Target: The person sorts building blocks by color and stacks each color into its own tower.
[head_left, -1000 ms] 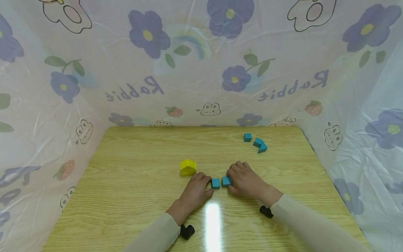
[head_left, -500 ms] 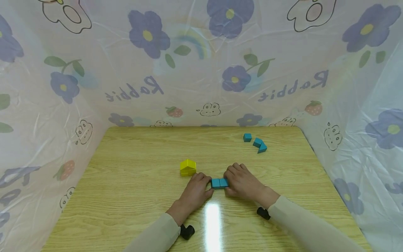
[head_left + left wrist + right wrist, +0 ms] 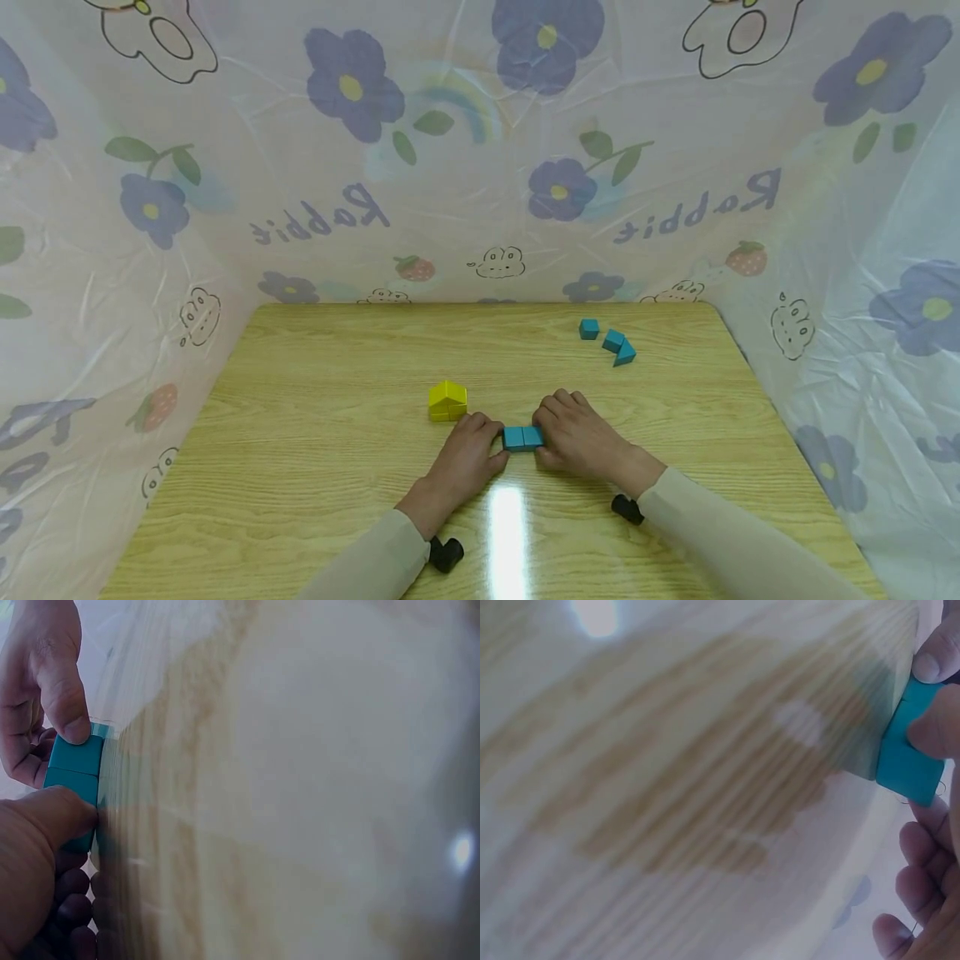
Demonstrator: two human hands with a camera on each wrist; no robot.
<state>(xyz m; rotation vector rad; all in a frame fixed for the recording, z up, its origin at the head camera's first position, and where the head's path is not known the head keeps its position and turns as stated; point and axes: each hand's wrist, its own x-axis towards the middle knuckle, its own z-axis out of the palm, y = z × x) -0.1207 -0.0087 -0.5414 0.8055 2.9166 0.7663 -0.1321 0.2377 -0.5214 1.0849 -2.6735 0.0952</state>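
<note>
Left cube and right cube, both blue, sit face to face on the bench, near its middle. A second ago I saw a gap between them; the right hand has since pushed its cube across, while the left hand stays put. For the work in hand, I judge that this pair is now lined up, or very nearly so.

Neither hand is spread: each pinches its own cube, thumb on the near side and fingers behind, parted only by the cube's depth. My wrist views show both thumbs on the blue faces, with just a thin seam between the cubes.

Counting up, I have two hands, two cubes held and three blue pieces lying loose at the far right: a back cube, a middle cube and one wedge. The last two appear to touch. I also count one yellow stack, peaked on top, just beside the left fingers; I cannot tell how many blocks make it.
</note>
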